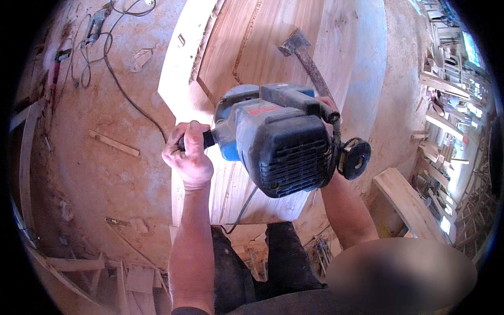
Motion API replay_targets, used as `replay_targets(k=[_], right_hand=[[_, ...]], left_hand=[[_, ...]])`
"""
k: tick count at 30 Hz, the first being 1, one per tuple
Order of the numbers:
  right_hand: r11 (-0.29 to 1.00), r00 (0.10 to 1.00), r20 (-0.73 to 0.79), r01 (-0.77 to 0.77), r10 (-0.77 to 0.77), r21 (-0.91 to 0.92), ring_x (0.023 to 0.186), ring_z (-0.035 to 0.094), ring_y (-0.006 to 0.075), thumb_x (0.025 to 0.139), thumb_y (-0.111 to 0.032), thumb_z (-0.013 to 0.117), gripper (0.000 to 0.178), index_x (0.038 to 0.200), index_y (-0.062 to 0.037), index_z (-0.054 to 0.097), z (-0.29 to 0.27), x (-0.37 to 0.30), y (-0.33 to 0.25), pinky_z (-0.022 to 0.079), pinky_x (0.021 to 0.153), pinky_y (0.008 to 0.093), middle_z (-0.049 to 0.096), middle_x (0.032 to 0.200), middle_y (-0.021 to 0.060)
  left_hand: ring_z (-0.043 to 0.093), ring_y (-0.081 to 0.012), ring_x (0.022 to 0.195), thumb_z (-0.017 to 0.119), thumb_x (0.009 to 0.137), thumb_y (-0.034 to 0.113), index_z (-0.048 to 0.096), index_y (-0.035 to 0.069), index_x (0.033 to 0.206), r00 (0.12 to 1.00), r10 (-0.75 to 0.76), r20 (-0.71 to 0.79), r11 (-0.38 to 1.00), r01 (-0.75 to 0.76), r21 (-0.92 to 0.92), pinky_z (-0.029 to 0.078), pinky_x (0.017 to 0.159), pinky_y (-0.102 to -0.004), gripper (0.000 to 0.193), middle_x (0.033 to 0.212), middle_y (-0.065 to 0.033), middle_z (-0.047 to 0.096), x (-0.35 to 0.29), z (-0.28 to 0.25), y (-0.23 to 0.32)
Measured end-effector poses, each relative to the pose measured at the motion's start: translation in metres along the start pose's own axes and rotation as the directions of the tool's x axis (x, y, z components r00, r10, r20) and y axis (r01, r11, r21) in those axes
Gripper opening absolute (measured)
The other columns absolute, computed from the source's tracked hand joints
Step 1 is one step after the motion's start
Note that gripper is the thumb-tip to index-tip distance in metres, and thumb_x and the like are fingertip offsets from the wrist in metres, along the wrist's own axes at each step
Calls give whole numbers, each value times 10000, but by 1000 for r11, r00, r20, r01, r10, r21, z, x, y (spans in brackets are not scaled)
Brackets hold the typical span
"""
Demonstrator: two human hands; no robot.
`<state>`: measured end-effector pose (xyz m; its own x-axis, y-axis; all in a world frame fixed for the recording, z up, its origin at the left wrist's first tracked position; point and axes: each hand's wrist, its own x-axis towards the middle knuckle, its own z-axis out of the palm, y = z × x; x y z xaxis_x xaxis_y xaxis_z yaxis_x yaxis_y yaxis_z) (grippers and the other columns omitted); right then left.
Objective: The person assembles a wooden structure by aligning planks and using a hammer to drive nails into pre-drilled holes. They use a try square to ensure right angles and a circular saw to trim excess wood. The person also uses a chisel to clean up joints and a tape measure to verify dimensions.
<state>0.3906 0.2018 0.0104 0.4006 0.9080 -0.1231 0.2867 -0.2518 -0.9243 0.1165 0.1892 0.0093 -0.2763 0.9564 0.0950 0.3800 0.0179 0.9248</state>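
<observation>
A blue and black corded power tool (286, 149) with a vented motor housing is over the near part of a wide wooden panel (325, 37). My left hand (191, 152) is closed round its black side handle. My right hand (328, 105) shows only in part behind the tool's far right side and seems to grip it there. A black round knob (356, 158) juts from the tool's right. The tool's underside is hidden. Beyond it lies a worn tool like a hammer or hatchet (295, 43), its shaft running back toward my right hand.
A dark cable (134, 102) crosses the dusty floor at the left, near another corded tool (96, 25) and a loose wood strip (114, 143). A thick board (412, 205) leans at the right. Piled timber (443, 86) lines the far right side.
</observation>
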Motion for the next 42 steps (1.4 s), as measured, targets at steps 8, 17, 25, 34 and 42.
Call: replay_targets(k=[8,17,25,34,42], right_hand=[[999,997,-77,-13,15,37,772,600,80,755,-26,722,113,859,-44,681,14,-7,-16,486,709,251,685,814,1],[860,869,-195,372,-455,-350,821,617,154,742,-183,751,244,902,-20,665,13,23,31,496,752,303,681,851,46],[828,856,-215,343,-470,-444,911,616,211,698,-145,779,329,969,-12,648,42,66,39,490,814,331,675,938,80],[601,781,-109,374,-615,-707,1013,616,274,648,-102,811,447,1044,-3,628,57,79,46,483,883,363,668,1035,118],[259,641,108,452,-760,-853,966,664,329,633,-17,775,340,958,-57,683,61,135,16,503,878,419,709,976,125]], left_hand=[[638,-167,648,600,888,32,636,56,955,982,188,-18,981,-187,53,492,560,-307,80,746,-49,666,4,-2,-12],[638,-172,618,567,908,50,643,63,917,959,276,58,937,-282,204,499,558,-299,77,734,-17,677,71,18,-18],[688,-154,622,587,922,87,684,115,903,832,549,76,742,-528,414,552,557,-279,103,693,18,688,137,9,-27],[706,-298,841,642,839,189,672,149,1110,748,637,185,586,-626,514,529,751,-410,275,892,-93,716,172,14,-62],[630,-186,557,598,863,186,686,52,864,869,484,100,818,-490,300,469,516,-316,159,621,-84,634,230,69,-27]])
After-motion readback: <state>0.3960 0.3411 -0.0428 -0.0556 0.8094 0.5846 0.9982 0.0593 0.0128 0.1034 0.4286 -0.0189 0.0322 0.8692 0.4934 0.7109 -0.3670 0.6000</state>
